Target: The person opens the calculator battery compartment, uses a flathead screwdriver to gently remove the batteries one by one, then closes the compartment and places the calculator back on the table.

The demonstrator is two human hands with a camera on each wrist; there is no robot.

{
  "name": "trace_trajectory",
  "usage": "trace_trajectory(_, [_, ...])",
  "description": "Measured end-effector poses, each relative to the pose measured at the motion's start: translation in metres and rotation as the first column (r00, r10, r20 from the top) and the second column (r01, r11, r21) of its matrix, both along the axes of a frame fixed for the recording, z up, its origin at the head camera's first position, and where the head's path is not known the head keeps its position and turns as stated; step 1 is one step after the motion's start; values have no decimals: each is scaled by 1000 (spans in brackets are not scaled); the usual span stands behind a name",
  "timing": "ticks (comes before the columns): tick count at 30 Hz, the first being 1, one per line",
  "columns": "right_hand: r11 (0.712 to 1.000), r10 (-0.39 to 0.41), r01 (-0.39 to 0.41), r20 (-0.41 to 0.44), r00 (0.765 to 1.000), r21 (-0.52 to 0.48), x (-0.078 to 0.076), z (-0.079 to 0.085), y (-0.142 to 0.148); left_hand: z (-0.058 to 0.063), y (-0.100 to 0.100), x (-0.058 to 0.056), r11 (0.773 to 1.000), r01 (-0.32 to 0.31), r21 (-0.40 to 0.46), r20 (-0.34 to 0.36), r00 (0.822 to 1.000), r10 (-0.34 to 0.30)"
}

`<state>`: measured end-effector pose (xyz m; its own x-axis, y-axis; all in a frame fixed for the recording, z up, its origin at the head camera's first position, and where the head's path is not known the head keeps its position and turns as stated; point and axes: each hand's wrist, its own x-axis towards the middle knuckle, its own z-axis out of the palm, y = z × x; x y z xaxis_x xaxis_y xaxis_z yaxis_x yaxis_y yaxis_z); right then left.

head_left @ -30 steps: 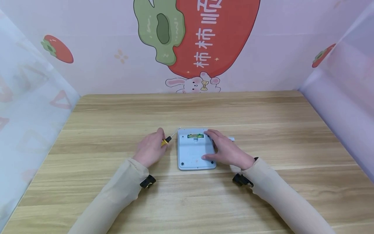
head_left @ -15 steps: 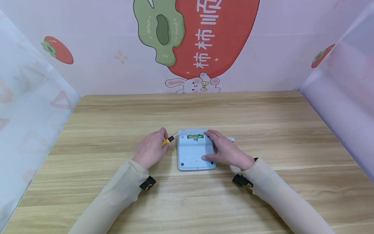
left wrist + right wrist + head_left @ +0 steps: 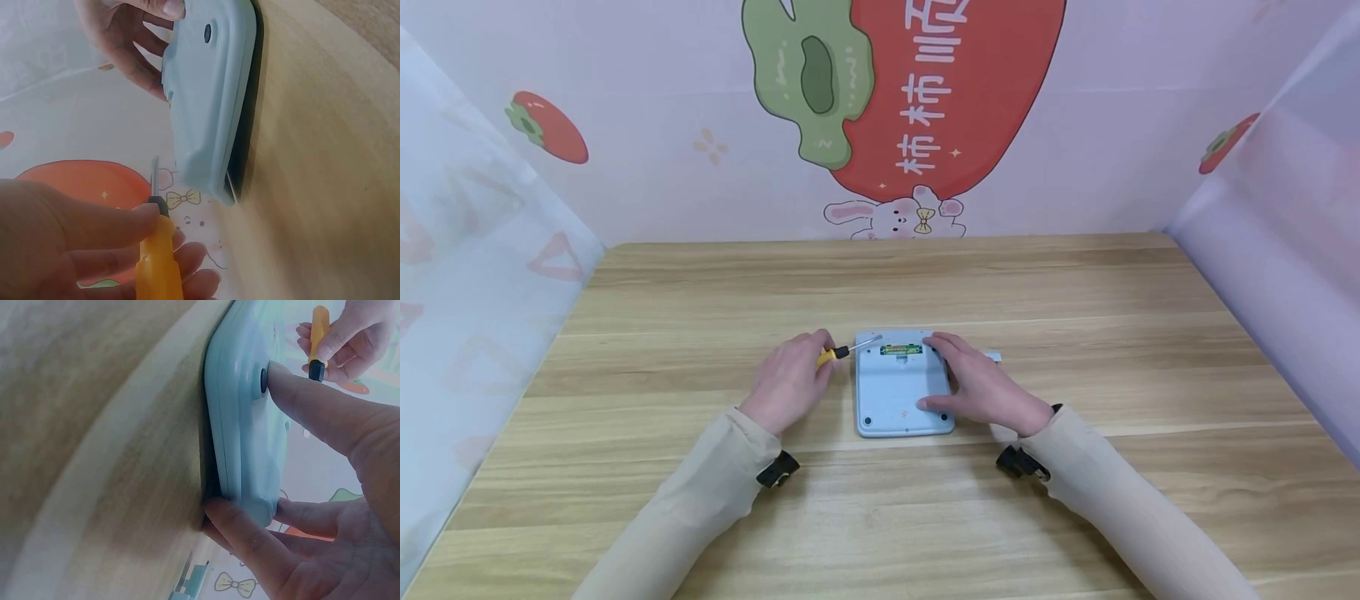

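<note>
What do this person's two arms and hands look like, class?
Both the left sleeve and right sleeve are long and plain beige. A small black device sits beside the left sleeve's end, a second black device beside the right's. The left hand and right hand wear no gloves.

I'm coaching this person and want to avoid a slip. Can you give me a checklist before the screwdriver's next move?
1. Screwdriver gripped in left hand: ok.
2. Light-blue device held by right hand: ok.
3. Green battery showing in the device's back: ok.
4. Tip touching the device: not ok; left wrist view shows it clear.
5. Small light-blue piece away from the tip: ok; it lies past the right hand.
6. Screws in the device's back: cannot tell; too small.
</note>
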<state>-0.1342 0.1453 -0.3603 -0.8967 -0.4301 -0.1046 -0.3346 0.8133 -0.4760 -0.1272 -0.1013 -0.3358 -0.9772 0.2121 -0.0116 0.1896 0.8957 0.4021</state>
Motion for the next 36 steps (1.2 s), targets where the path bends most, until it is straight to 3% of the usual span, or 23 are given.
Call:
trace_trajectory(8, [1000, 4, -4, -2, 1000, 4, 0, 0, 1, 7, 3, 0, 999, 34, -11, -23, 999, -34])
trace_trajectory(14, [1000, 7, -7, -1, 1000, 2, -1, 0, 1, 13, 3, 2, 997, 66, -27, -82, 994, -68])
trace_trajectory(26, [1000, 10, -10, -12, 1000, -1, -1, 0, 1, 23, 5, 2, 984, 114, -139, -134, 982, -133])
trace_trajectory(31, [1000, 10, -10, -10, 1000, -1, -1, 0, 1, 27, 9, 1, 980, 114, -161, -113, 985, -133])
trace_trajectory(36, [1000, 7, -7, -10, 1000, -1, -1, -1, 1, 33, 15, 0, 976, 115, -183, -34, 992, -123])
